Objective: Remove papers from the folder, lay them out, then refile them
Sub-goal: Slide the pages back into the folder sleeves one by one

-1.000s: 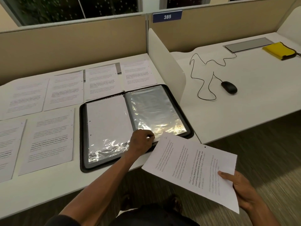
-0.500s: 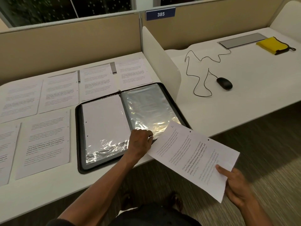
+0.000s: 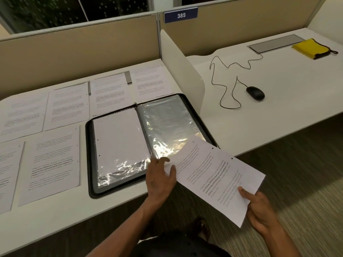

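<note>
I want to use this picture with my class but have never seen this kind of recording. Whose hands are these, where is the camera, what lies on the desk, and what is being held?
No machine here: a person works with bare hands, and one camera worn on the head looks forward and down.

On the white desk lies an open black folder with shiny plastic sleeves. Printed sheets are laid out in rows to its left and behind it. Across a divider, the next desk holds a wired mouse and a yellow cloth.

The right hand pinches one printed page at its near corner. The left hand touches that page's other end at the folder's near edge, apparently guiding it toward the right-hand sleeve.
</note>
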Motion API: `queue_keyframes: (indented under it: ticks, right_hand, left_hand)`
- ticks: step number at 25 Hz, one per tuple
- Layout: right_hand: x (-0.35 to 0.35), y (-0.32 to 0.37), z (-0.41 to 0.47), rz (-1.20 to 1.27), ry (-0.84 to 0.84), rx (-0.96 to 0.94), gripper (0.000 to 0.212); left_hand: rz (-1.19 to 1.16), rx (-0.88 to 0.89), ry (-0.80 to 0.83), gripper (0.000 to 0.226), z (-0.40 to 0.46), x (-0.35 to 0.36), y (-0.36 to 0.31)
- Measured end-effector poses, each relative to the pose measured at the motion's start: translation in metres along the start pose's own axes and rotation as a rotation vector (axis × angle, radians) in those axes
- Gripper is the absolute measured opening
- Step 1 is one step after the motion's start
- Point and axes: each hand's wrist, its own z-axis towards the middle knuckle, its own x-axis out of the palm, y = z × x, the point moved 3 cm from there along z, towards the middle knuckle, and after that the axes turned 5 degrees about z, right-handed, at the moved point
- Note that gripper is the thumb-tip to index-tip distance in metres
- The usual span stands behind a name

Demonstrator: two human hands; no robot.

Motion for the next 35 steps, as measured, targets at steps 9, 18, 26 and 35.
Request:
queue_keyframes:
  ticks: [9, 18, 26, 35]
  right_hand:
    - [0.000, -0.014, 0.005, -0.052, -0.011, -0.026, 0.037]
    - [0.010, 0.017, -0.014, -0.778, -0.552, -0.618, 0.062]
    - [0.134, -0.003, 0.026, -1.426, 0.483, -0.928, 0.042]
    - [0.163, -0.030, 0.074, -1.836, 0.597, -0.866, 0.081]
  left_hand:
    - [-0.829, -0.808, 0.099, 0.024, -0.030, 0.009, -0.004]
    - [-0.880, -0.812, 0.055, 0.023, -0.028, 0.016, -0.002]
    - [-0.834, -0.761, 0.037, 0.026, -0.027, 0.017, 0.002]
    - [-0.769, -0.659, 0.053, 0.028, -0.027, 0.016, 0.006]
